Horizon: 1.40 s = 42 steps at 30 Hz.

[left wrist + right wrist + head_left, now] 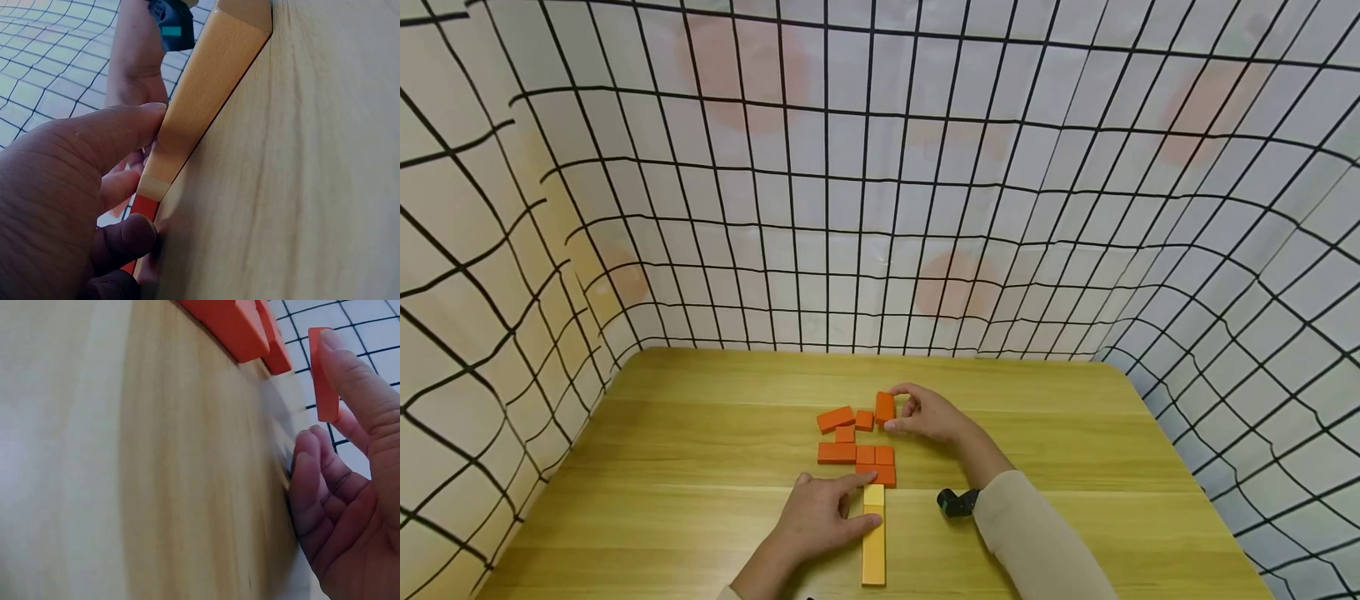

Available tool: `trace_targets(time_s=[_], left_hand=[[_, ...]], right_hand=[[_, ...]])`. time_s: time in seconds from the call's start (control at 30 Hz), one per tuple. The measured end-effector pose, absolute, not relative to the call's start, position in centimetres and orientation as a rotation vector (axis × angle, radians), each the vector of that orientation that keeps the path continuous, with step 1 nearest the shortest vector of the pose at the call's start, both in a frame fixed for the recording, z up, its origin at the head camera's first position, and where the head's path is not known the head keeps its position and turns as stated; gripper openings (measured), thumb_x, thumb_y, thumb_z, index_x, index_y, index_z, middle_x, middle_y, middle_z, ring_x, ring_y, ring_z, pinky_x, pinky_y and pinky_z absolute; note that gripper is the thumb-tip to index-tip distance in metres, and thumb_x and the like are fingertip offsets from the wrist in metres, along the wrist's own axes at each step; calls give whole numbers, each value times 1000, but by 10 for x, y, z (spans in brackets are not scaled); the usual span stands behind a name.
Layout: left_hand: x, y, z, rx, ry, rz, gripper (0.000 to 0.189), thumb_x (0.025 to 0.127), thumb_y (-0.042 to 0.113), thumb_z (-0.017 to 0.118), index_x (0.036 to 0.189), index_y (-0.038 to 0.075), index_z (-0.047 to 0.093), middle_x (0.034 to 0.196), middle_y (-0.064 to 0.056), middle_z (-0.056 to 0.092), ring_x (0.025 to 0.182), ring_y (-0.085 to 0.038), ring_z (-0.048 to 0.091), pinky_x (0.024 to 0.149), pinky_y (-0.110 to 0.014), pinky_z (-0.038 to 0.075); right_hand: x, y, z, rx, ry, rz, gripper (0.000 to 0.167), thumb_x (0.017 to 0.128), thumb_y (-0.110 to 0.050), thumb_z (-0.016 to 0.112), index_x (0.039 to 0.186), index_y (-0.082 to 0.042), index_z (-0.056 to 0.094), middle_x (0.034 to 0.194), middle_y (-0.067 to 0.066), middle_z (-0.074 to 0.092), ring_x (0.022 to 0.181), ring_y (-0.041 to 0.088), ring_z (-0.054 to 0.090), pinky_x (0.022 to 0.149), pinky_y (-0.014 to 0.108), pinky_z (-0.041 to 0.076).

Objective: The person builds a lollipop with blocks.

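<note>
My right hand (931,414) pinches an orange rectangular block (885,407) between thumb and index finger at the far end of the arrangement. In the right wrist view this orange block (324,375) stands raised off the wood, the other fingers curled below. My left hand (822,515) lies at the near side, its index fingertip on an orange block (887,476) and its thumb on the long yellow block (874,554). Between those two lies a small yellow block (874,495). The left wrist view has the thumb against the long yellow block (203,87).
Several orange blocks lie flat between the hands, among them a tilted one (836,419) and a long one (837,452). Black wire mesh (880,225) walls surround the wooden table (700,467). A small black device (957,502) sits at the right wrist.
</note>
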State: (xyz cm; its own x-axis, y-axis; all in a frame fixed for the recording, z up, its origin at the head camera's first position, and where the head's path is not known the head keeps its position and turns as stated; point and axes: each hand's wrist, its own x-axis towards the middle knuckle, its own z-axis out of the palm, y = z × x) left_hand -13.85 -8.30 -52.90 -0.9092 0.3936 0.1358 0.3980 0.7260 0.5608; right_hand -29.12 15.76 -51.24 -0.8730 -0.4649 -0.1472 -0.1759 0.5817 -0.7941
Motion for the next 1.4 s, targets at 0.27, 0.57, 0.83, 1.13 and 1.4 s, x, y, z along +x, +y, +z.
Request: trace_targets(time_s=[0.27,0.57,0.83,1.13,1.4], left_hand=[[-139,-83,-530,-671,-2905,-944,60,86,63,70,138,33,66,54,21,40,49,2,34,69,-28,25],[-138,-83,-532,-676,-2875,-958,58,87,60,71,137,31,67,53,22,40,48,3,34,68,-27,24],[-137,-82,-531,-660,-2879,-965,56,89,60,68,137,31,67,52,21,39,47,2,33,69,-27,25],[-137,-82,-530,-667,-2862,-958,55,90,59,68,137,31,67,52,21,38,47,3,33,70,-27,26],[-139,-82,-533,-667,-2880,-943,56,90,60,67,138,31,66,52,22,39,47,3,32,69,-26,25]], right_hand=[[-276,164,-509,-506,2465,-1230,63,90,-41,78,144,-20,54,97,7,62,76,19,60,68,32,52],[-253,173,-510,-429,2479,-1291,67,87,-42,81,146,-25,53,93,5,62,72,19,57,65,31,49],[-239,180,-509,-410,2524,-1234,65,87,-40,81,144,-24,55,89,3,61,75,18,53,66,30,44],[-228,184,-517,-370,2497,-1258,69,85,-40,83,146,-23,55,83,4,60,67,16,52,60,29,44],[-225,182,-521,-308,2504,-1293,71,85,-37,84,148,-20,54,74,2,55,58,13,45,53,26,38]])
